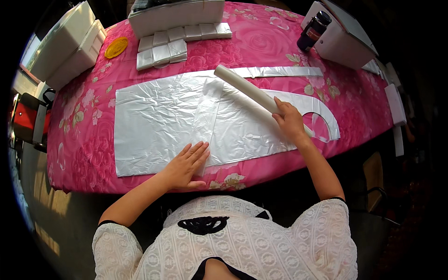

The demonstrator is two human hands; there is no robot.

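Observation:
A thin white plastic sheet [154,121], shaped like a disposable apron with a curved neck loop at its right end, lies spread out and crinkled on the table. My left hand [186,165] rests flat on its near edge, fingers stretched out, over a narrow translucent strip [206,112] that crosses the sheet. A long white tube [247,88] slants over the right half of the sheet, its far end pointing up and left. Around the tube's nearer part, my right hand [290,119] is closed. Whether the tube touches the sheet is unclear.
Pink floral cloth [88,154] covers the table. Several folded white packets [161,53] sit at the back beside a white box [177,18]. A yellow round item [116,47] lies at the back left near white foam boxes [70,46]. A dark flask [314,31] stands back right by another white box [343,42].

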